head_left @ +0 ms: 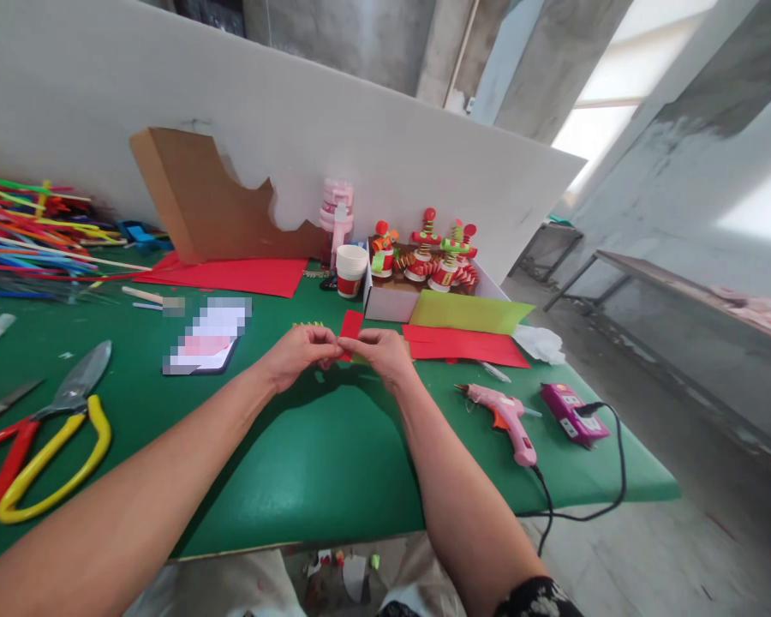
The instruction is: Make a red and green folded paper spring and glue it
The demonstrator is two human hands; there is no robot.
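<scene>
A small red paper strip (pixel 351 323) stands up between my two hands above the green table, its upper end showing. My left hand (pixel 303 355) has its fingers curled, with thumb and forefinger pinching the strip's lower left edge. From the other side my right hand (pixel 380 353) pinches the same strip, thumb on its face. The fingertips of both hands nearly meet, and the strip's lower end is partly hidden by them. Just behind my left hand lies a yellow coiled piece (pixel 308 325). Red paper sheets (pixel 466 344) lie right of my right hand.
A pink glue gun (pixel 502 413) and a purple power box (pixel 571 413) with a black cord lie right. Behind are paper cups (pixel 350 267) and a box (pixel 391 306) of cup figures. Scissors (pixel 80 386), a phone (pixel 215 338) and coloured pipe cleaners (pixel 32 231) occupy the left.
</scene>
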